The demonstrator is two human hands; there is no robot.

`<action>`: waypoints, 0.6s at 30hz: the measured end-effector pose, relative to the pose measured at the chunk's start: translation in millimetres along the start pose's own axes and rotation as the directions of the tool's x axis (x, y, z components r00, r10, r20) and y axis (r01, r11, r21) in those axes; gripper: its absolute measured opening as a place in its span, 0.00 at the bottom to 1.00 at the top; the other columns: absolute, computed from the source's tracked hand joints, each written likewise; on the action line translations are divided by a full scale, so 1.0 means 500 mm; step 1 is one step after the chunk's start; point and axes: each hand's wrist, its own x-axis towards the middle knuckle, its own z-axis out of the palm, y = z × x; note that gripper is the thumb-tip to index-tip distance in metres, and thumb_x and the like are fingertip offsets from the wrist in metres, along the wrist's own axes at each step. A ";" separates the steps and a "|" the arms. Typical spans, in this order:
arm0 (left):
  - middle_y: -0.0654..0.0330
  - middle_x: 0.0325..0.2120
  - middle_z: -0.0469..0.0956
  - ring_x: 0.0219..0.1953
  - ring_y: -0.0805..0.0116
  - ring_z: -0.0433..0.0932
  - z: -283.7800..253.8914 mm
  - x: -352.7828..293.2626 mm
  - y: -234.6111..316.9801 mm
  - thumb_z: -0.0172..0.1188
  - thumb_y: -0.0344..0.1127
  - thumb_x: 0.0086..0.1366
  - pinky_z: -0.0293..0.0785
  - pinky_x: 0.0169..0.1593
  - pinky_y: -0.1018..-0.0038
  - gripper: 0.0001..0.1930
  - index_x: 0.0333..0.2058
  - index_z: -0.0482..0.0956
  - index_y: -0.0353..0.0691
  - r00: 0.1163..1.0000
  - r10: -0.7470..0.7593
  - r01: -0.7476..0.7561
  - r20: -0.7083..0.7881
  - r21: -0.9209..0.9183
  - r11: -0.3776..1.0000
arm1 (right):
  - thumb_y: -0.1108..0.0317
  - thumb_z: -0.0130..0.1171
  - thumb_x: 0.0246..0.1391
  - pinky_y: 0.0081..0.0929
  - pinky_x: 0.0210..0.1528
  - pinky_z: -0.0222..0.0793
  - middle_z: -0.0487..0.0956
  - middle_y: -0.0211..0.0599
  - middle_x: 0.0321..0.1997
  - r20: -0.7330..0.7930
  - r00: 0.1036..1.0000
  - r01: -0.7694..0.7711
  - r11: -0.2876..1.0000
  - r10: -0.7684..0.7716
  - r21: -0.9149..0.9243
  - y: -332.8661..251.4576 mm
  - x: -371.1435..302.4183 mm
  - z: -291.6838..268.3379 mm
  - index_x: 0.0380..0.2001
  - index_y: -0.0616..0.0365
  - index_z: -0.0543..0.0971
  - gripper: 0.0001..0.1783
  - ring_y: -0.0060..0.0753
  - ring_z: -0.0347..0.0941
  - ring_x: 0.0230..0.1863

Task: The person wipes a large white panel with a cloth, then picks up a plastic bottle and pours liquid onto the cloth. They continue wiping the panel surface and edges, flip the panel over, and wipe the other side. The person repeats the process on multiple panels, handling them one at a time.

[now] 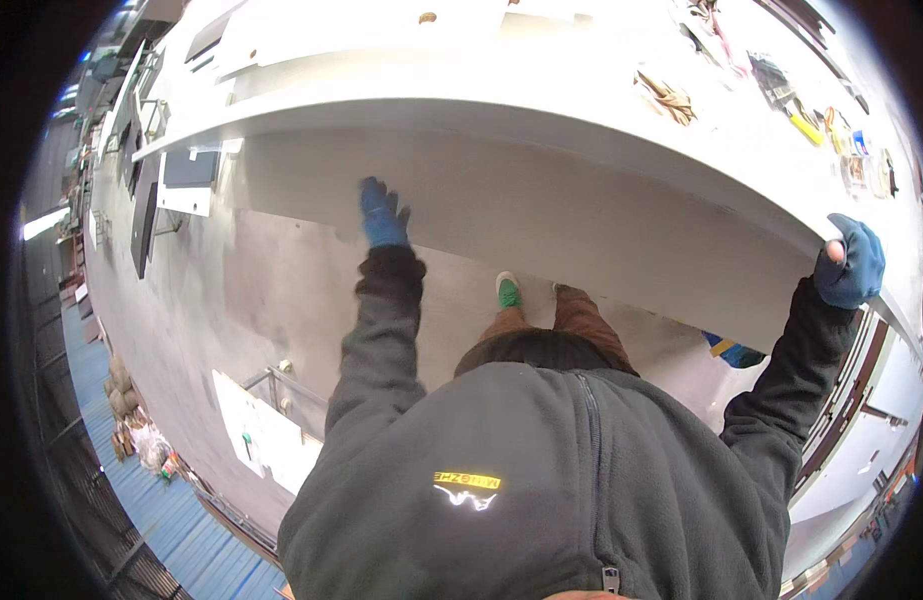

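Note:
A long panel (pixel 571 200), grey on the face toward me and with a pale edge, spans the view in front of my body. My left hand (pixel 384 215), in a blue glove, lies against the panel's lower part with its fingers stretched out; whether it presses on the face cannot be made out. At the panel's right end, my right hand (pixel 849 265) is closed around its upper edge. That glove is blue too, and one bare fingertip shows. The panel's far side is hidden.
Beyond the panel is a bright white work surface (pixel 571 65) bearing a tan crumpled glove or cloth (pixel 664 98), a yellow-handled tool (pixel 806 128) and small bottles. Dark panels (pixel 144 228) stand at left. A white-topped cart (pixel 253 425) is behind my left side, white boards (pixel 891 385) at right.

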 end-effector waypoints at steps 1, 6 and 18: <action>0.46 0.69 0.64 0.71 0.44 0.62 -0.022 -0.037 0.051 0.50 0.74 0.69 0.62 0.68 0.36 0.47 0.70 0.63 0.37 0.970 0.007 0.045 0.242 -0.209 0.977 | 0.32 0.43 0.71 0.35 0.31 0.74 0.82 0.40 0.24 0.005 1.000 -0.018 0.999 0.018 -0.037 -0.015 -0.021 -0.012 0.27 0.59 0.84 0.41 0.42 0.80 0.26; 0.43 0.77 0.49 0.75 0.35 0.54 -0.104 -0.239 0.226 0.45 0.86 0.61 0.39 0.77 0.34 0.61 0.75 0.53 0.36 0.673 0.018 0.541 0.740 -0.508 0.670 | 0.29 0.38 0.71 0.36 0.35 0.78 0.85 0.39 0.33 0.083 0.995 -0.048 0.992 0.058 -0.118 -0.126 -0.184 -0.096 0.33 0.59 0.83 0.43 0.42 0.81 0.32; 0.55 0.63 0.76 0.63 0.50 0.74 -0.247 -0.159 -0.165 0.57 0.60 0.71 0.71 0.64 0.44 0.33 0.67 0.72 0.47 0.640 -0.647 0.763 0.415 -0.246 0.597 | 0.20 0.38 0.62 0.61 0.71 0.58 0.76 0.54 0.66 0.479 0.815 -0.333 0.940 0.326 -0.073 -0.433 -0.646 0.012 0.51 0.61 0.76 0.50 0.60 0.71 0.66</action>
